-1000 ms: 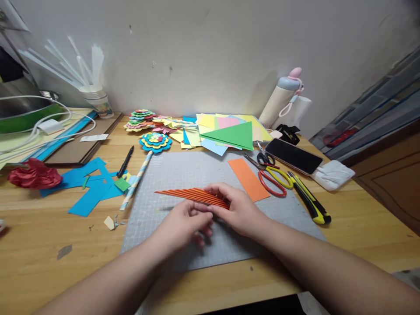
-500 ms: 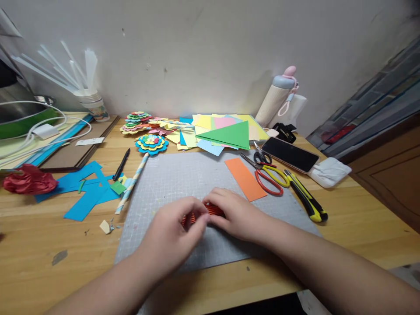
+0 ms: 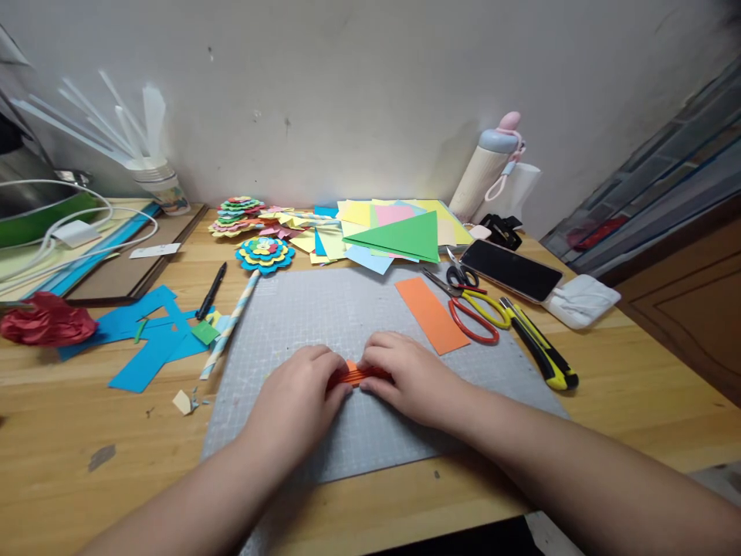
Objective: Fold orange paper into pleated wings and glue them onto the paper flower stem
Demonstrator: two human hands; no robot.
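Note:
A pleated strip of orange paper (image 3: 356,374) lies folded up on the grey cutting mat (image 3: 324,309). Both hands press down on it. My left hand (image 3: 298,398) covers its left end with fingers curled over it. My right hand (image 3: 405,374) pinches its right end, fingers together. Only a short bit of orange shows between the two hands. A flat orange paper rectangle (image 3: 431,314) lies on the mat just beyond my right hand.
Right of the mat lie red and yellow scissors (image 3: 472,309), a yellow-black utility knife (image 3: 541,354) and a phone (image 3: 512,270). Coloured paper sheets (image 3: 399,232) and paper flowers (image 3: 265,253) sit at the back. Blue scraps (image 3: 144,340), a pen (image 3: 209,291) and a striped straw (image 3: 231,324) lie left.
The long pleated orange strip was held fanned above the mat; it has been folded shorter and pressed flat onto the mat under both hands. My left hand came over on top of it.

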